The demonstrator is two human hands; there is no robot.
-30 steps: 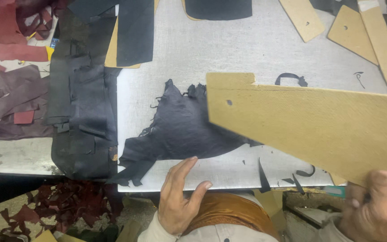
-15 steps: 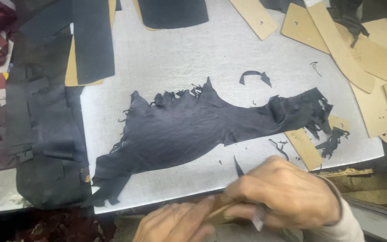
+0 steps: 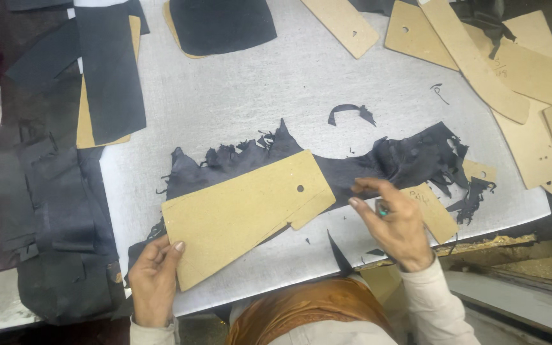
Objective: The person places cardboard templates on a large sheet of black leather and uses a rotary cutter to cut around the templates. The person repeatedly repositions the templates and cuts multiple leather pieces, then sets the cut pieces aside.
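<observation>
A long, ragged piece of dark leather [image 3: 397, 160] lies across the white cutting board [image 3: 276, 96]. On its left half rests a tan cardboard template [image 3: 244, 207] with a small hole near its right end. My left hand [image 3: 154, 278] lies flat with its fingertips against the template's lower left corner. My right hand [image 3: 394, 223] is at the template's right end. Its thumb and forefinger touch the leather's edge, and a small teal-handled tool [image 3: 383, 209] shows in its grip. The tool's tip is hidden.
Several more tan templates [image 3: 474, 57] lie at the back right. A stack of dark leather [image 3: 52, 211] covers the left side, and a dark cut strip [image 3: 107, 70] and a dark panel [image 3: 222, 22] lie at the back. Small scraps [image 3: 349, 112] dot the board.
The template, held up in my right hand a second ago, now lies flat on the leather. My hands, together at the front edge half a second ago, have spread to its two ends.
</observation>
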